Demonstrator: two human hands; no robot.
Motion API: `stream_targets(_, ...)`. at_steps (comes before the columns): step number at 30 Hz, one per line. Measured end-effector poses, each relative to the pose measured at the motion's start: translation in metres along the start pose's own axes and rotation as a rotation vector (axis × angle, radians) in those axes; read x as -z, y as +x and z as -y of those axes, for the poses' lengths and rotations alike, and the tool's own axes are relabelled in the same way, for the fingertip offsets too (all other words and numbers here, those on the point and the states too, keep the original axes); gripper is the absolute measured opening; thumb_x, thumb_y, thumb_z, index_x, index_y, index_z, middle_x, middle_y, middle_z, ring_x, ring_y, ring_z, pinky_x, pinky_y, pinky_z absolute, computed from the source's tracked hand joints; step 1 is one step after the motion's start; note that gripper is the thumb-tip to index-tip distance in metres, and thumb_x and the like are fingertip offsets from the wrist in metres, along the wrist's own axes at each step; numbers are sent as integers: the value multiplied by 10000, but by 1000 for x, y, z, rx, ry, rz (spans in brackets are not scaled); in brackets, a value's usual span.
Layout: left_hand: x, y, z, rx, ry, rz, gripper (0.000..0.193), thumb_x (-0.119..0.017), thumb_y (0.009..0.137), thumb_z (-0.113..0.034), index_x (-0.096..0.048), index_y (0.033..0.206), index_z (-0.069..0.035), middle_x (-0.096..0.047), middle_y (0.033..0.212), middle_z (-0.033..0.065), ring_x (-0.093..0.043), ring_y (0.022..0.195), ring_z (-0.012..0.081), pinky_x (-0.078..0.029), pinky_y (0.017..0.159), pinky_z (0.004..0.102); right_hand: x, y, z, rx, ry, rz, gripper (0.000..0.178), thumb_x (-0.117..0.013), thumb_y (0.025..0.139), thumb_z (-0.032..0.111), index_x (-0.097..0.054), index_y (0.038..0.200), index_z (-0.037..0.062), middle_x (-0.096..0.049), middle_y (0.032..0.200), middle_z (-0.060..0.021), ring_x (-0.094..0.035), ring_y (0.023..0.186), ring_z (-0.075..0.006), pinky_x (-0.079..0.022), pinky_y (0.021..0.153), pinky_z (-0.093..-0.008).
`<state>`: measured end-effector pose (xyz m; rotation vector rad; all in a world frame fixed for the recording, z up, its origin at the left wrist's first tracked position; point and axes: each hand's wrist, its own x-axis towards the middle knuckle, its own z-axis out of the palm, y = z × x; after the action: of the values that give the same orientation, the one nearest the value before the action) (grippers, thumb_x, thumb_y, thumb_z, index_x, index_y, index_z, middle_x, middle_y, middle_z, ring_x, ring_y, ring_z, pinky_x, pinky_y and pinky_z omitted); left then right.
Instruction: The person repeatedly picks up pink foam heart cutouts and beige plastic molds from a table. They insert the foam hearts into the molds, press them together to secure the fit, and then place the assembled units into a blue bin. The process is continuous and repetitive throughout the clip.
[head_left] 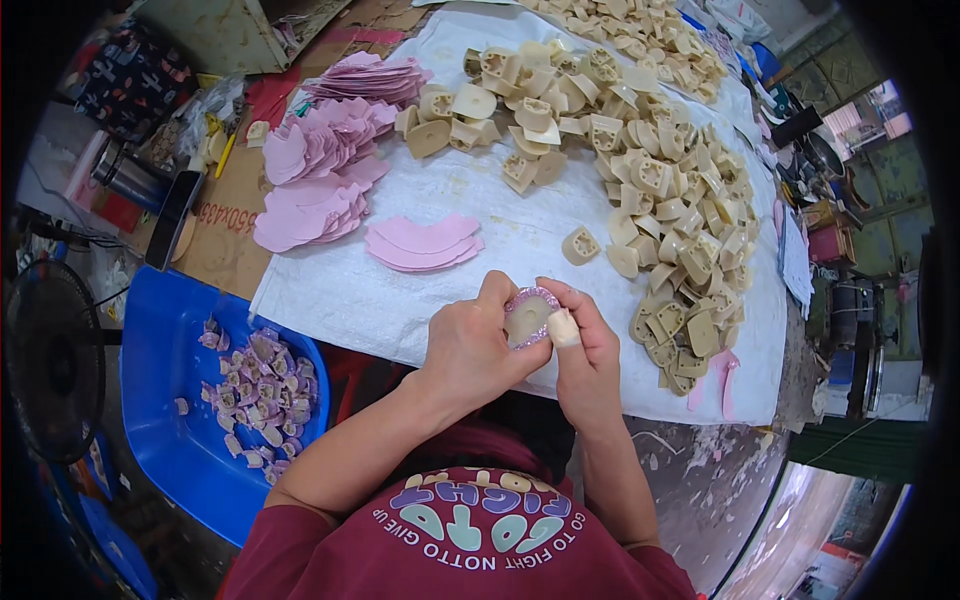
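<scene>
Head view | left hand [468, 342] and right hand [588, 352] pinch glitter-rimmed heel block [526, 321] between them, over white sheet [395, 318] | likely light, stiff; hold by rim; underside hidden, slipperiness unclear

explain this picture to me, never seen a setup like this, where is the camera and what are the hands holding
No robot here: the one picture comes from a wide fisheye camera on a person's head, looking down, so straight edges bend toward the rim. The bare forearms belong to the wearer.

The left hand and right hand together hold a small piece with a pale face and a glittery pink-purple rim. A pale cover sits on the right thumb.

On the white sheet in front, flat pink pieces lie in stacks toward the left, and many beige blocks lie heaped across the middle and right. At left, a blue tub holds a pile of purple-and-beige pieces.
</scene>
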<state>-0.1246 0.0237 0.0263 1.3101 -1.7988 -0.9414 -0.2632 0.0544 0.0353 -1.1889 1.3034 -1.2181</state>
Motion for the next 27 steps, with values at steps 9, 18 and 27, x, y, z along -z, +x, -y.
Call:
stream_targets(9,21,2,14,109,-681,194,391,-642,850,45,-531,1223,4,-630,951,48,-600,872,105,-480,802,257,4,2,2,291,-321,-40,260,-502,939,70,-612,1161,-9,-655,1030,-120,-623,931,-179,-497,822,-293)
stream_targets(18,3,-15,6,-131,-458,50,523,-632,847,26,-476,1346,18,-570,926,43,-538,811,95,-434,735,242,0,-16,-15,-245,309,-51,368,-511,1001,307,-668,923,-17,-666,768,-49,-586,633,-81,-474,576,-229)
stream_targets(27,12,-4,-8,-32,-670,370,466,-368,1031,-310,-566,1229,63,-670,1117,161,-623,955,155,-492,844,291,-14,-34,-10,45,79,-70,304,-502,997,241,-597,846,-6,-596,678,-38,-551,627,-83,-442,545,-239)
